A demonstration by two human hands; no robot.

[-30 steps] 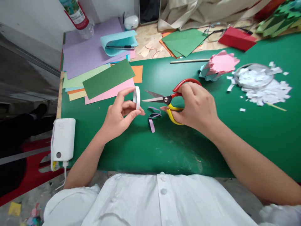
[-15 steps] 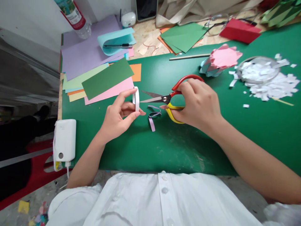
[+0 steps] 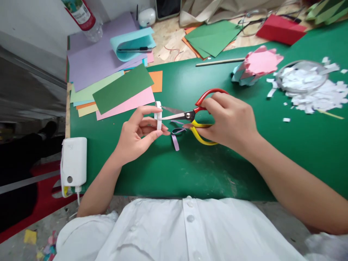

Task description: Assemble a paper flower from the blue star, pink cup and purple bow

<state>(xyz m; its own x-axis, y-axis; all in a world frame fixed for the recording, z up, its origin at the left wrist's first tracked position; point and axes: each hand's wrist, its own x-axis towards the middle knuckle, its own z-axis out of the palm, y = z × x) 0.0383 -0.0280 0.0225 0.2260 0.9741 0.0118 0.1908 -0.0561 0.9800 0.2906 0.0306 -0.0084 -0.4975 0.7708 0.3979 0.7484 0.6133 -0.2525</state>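
Note:
My left hand [image 3: 138,134] pinches a narrow white ring-shaped roll [image 3: 159,121], which looks like tape, between thumb and fingers. My right hand [image 3: 228,121] grips scissors [image 3: 189,116] with one red and one yellow handle loop. Their blades are spread apart and point left, and the tips are at the roll's right edge; whether they touch it I cannot tell. Below the blades, a curled purple paper strip [image 3: 175,142] lies on the green table surface [image 3: 174,170].
Coloured paper sheets [image 3: 123,88] lie at the left, with a water bottle [image 3: 88,21] behind. A white power bank [image 3: 74,159] sits on the left edge. To the right stand a pink-and-blue folded paper piece [image 3: 257,65] and a dish [image 3: 301,88] heaped with white scraps.
The scissors have moved slightly left, so their blade tips now reach the white roll. The blades seem a little closer together. My left hand keeps its hold on the roll.

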